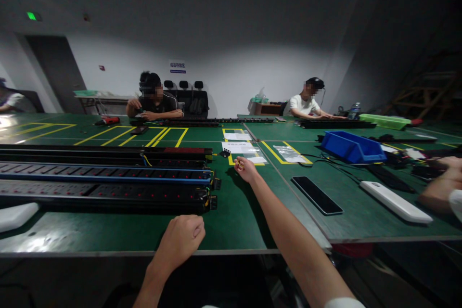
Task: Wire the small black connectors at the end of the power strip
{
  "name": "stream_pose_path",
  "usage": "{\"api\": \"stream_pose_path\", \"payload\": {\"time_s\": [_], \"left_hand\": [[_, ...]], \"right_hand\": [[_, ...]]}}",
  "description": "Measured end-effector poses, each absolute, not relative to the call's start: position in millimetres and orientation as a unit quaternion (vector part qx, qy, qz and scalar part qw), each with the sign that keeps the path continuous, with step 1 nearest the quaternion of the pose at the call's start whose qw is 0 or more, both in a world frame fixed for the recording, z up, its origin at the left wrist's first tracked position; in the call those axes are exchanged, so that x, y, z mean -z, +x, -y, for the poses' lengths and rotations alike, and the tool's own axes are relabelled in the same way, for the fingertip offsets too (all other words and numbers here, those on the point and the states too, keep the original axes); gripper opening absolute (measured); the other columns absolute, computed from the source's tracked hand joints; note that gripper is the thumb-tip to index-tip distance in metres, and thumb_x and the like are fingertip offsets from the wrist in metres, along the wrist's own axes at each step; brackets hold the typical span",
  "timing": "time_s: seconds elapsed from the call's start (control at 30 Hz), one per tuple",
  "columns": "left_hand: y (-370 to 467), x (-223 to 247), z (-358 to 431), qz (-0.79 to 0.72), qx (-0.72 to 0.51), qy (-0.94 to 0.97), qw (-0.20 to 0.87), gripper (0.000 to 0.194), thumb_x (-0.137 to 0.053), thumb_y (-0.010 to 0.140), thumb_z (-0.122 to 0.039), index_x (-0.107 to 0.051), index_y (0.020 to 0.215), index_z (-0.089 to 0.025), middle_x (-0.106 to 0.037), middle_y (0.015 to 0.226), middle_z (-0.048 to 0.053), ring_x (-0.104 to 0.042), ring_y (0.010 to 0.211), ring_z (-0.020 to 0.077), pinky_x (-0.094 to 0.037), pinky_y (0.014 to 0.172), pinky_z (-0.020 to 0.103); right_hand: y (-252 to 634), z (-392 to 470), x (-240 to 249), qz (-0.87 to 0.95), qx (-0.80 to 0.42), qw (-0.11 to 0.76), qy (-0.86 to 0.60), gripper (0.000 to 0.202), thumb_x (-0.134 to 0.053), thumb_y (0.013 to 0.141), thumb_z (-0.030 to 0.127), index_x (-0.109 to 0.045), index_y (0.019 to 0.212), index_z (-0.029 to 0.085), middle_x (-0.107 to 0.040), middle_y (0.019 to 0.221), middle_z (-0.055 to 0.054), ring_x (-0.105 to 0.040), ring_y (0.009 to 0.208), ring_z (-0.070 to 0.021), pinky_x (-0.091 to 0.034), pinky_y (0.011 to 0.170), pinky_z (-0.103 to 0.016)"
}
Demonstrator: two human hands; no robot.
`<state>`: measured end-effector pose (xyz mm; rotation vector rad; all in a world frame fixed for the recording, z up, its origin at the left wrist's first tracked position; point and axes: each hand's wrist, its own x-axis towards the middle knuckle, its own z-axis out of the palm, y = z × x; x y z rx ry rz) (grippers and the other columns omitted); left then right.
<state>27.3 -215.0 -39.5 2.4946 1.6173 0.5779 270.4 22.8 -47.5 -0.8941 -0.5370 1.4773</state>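
The small piece [239, 164] looks yellowish and shiny, its finer shape too tiny to tell; there is one in view, just beyond the right end of the blue-edged strip [108, 173], gripped between the fingertips of the right hand [245, 170]. The left hand [183, 238], nearer than that strip, is curled into a loose fist; whether it encloses anything cannot be told. At least two other long black strips lie alongside the blue-edged strip, one nearer [108, 191] and one farther [108, 153]. One black bracket [225, 153] sits beyond its right end. To its right are one dark phone [316, 195], one blue bin [352, 148] and one green tray [384, 121]; two people, one in black [159, 106] and one in white [303, 104], sit beyond it
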Motion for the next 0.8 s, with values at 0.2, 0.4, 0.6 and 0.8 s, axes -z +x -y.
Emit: {"api": "stream_pose_path", "payload": {"time_s": [0.2, 0.4, 0.6, 0.8], "left_hand": [[27.2, 40.6, 215.2, -0.533, -0.189, 0.823, 0.054, 0.028, -0.045, 0.085, -0.012, -0.039, 0.058, -0.019, -0.046, 0.058, -0.002, -0.041, 0.056, 0.0118, -0.019, 0.059, 0.033], [26.8, 40.5, 215.3, -0.535, -0.183, 0.823, 0.049, 0.029, -0.043, 0.086, -0.013, -0.037, 0.059, -0.019, -0.047, 0.059, -0.002, -0.042, 0.056, 0.0115, -0.019, 0.059, 0.032], [27.8, 38.2, 216.1, -0.54, -0.18, 0.821, 0.054, 0.03, -0.043, 0.088, -0.014, -0.036, 0.059, -0.019, -0.046, 0.058, -0.002, -0.041, 0.055, 0.0116, -0.019, 0.059, 0.031], [27.5, 37.6, 216.5, -0.537, -0.182, 0.822, 0.057, 0.03, -0.043, 0.088, -0.014, -0.034, 0.059, -0.019, -0.046, 0.058, -0.002, -0.041, 0.055, 0.0114, -0.019, 0.058, 0.031]], "right_hand": [[270.6, -22.3, 46.6, 0.211, -0.658, 0.607, -0.392, 0.016, -0.063, 0.085, 0.008, -0.051, 0.083, 0.019, -0.062, 0.068, -0.001, -0.055, 0.051, -0.0079, -0.051, 0.05, -0.016], [271.5, -24.4, 48.6, 0.213, -0.657, 0.606, -0.395, 0.016, -0.062, 0.086, 0.008, -0.052, 0.082, 0.019, -0.061, 0.07, -0.001, -0.055, 0.053, -0.0081, -0.052, 0.052, -0.017], [271.8, -24.2, 48.8, 0.215, -0.659, 0.605, -0.392, 0.015, -0.062, 0.086, 0.008, -0.052, 0.082, 0.019, -0.062, 0.071, -0.002, -0.055, 0.053, -0.0076, -0.052, 0.053, -0.017], [271.7, -23.6, 48.2, 0.209, -0.659, 0.606, -0.392, 0.014, -0.062, 0.086, 0.008, -0.053, 0.084, 0.019, -0.062, 0.072, -0.002, -0.055, 0.053, -0.0083, -0.053, 0.051, -0.017]]}}
